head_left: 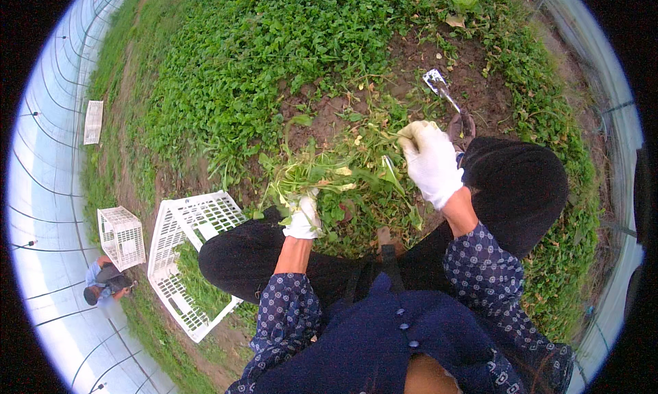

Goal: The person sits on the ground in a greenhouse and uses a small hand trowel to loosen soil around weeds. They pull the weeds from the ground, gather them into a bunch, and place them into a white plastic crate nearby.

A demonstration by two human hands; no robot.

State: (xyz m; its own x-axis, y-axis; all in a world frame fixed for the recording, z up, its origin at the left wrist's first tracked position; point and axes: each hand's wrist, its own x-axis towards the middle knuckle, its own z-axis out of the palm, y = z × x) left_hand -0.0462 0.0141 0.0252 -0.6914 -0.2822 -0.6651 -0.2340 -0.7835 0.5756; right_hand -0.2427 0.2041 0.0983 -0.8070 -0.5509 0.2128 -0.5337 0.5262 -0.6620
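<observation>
My left hand (303, 219), in a white glove, grips a bunch of leafy greens (303, 175) by the stems, in front of my left knee. Some of its leaves are yellowed. To the right, my right hand (429, 160) wears a white glove stained at the fingertips. Its fingers are curled together above the plants, and whether they pinch a stem is unclear. Loose leaves and stems (372, 219) lie on the ground between my legs. Beyond my right hand, a hand tool with a flat metal blade (435, 80) rests on bare soil.
Beside my left knee, a white plastic crate (169, 291) lies tilted with greens (198, 281) inside. Farther left are another white crate (121, 237) and a crouching person (108, 281). Dense low greens (257, 49) grow ahead. Plastic greenhouse walls (46, 162) curve along both sides.
</observation>
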